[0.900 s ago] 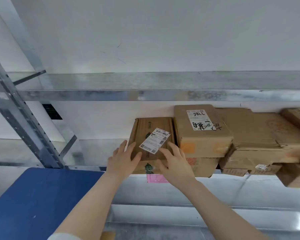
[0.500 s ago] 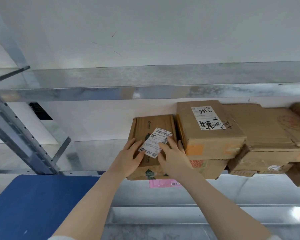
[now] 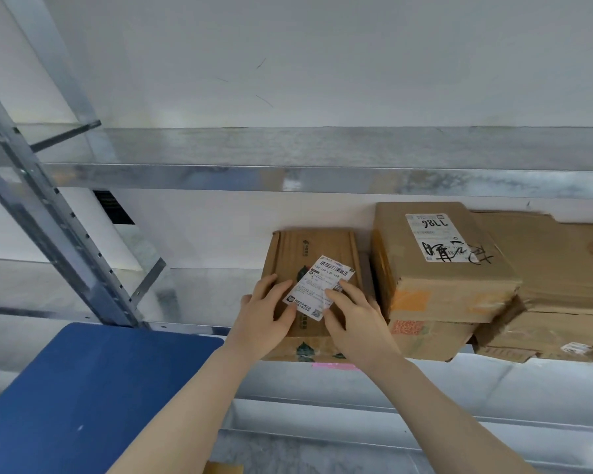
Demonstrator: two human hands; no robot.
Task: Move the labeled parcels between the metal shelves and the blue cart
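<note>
Small parcel: sits on the middle shelf at its front edge, leftmost in a row. Label on its top, toward the right. Left grip flat on the parcel's near left top, right grip on its near right top, with fingertips on the label's near edge. Just right of the small parcel, a taller stack: large parcel on top of a lower parcel. Farther right, against that stack, more parcels piled. Tag on the shelf's front lip, under the small parcel. Upper shelf above all of it. Upright post well to the left. Cart low and left, before the shelving. Lower shelf beneath.
</note>
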